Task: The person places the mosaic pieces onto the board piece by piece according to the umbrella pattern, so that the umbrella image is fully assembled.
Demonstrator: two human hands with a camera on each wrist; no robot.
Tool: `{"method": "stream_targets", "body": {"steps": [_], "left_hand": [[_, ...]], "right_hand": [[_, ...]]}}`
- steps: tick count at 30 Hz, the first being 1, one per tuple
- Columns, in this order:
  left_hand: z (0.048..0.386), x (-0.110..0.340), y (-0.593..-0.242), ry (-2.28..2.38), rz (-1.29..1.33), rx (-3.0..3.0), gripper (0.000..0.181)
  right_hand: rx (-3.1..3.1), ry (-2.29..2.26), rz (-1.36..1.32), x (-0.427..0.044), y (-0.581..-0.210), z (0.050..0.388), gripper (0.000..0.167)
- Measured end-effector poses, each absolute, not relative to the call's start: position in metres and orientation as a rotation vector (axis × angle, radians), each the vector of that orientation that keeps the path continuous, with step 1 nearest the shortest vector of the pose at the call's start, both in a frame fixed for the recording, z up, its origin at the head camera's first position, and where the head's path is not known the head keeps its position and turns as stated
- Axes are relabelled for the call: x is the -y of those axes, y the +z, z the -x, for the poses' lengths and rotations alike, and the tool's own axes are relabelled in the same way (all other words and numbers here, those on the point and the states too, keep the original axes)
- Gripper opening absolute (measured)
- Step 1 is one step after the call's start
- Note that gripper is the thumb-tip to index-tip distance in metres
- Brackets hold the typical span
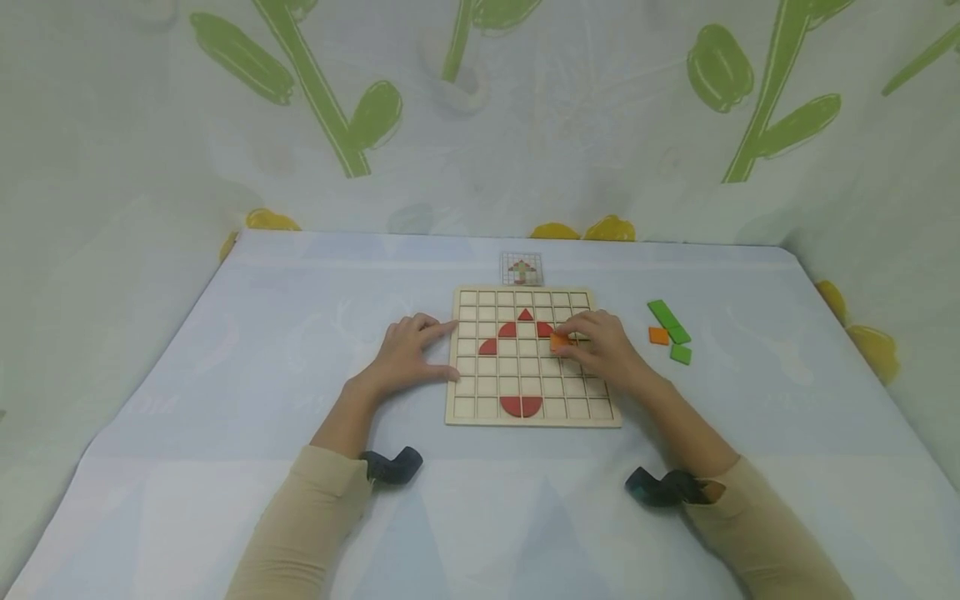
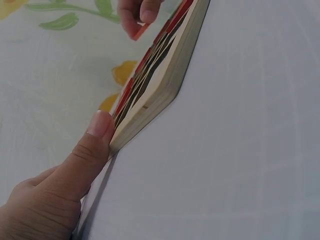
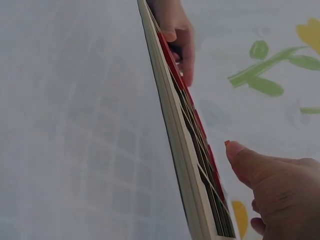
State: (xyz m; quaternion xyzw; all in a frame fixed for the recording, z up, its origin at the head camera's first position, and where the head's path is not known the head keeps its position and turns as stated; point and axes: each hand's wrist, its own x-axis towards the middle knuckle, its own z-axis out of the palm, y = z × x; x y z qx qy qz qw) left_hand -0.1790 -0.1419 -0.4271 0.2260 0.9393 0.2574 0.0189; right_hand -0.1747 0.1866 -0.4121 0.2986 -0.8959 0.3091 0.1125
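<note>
A wooden grid board point(image 1: 534, 423) lies flat on the table with several red pieces in its cells: a triangle point(image 1: 526, 315) near the top, quarter circles point(image 1: 488, 347) below it, and two more point(image 1: 521, 406) side by side at the bottom. My right hand point(image 1: 603, 348) pinches an orange square tile point(image 1: 558, 342) over the board's right half; in the right wrist view only the tile's edge point(image 3: 227, 142) shows at the fingertips. At the board's left edge rests my left hand point(image 1: 405, 354), thumb and index finger spread and touching the rim.
To the right of the board lie a long green strip point(image 1: 667, 321), an orange tile point(image 1: 658, 335) and a green tile point(image 1: 681, 354). A small pattern card point(image 1: 521, 268) sits just behind the board. Dark bands point(image 1: 393, 467) circle both wrists.
</note>
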Motion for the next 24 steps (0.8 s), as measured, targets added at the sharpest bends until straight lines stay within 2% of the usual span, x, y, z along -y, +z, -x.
{"method": "stream_targets", "body": {"steps": [24], "left_hand": [[0.180,0.143,-0.430,0.809,-0.709,-2.923,0.083]], "right_hand": [[2.735,0.817,-0.963,-0.154,-0.414,0.180,0.025]]}}
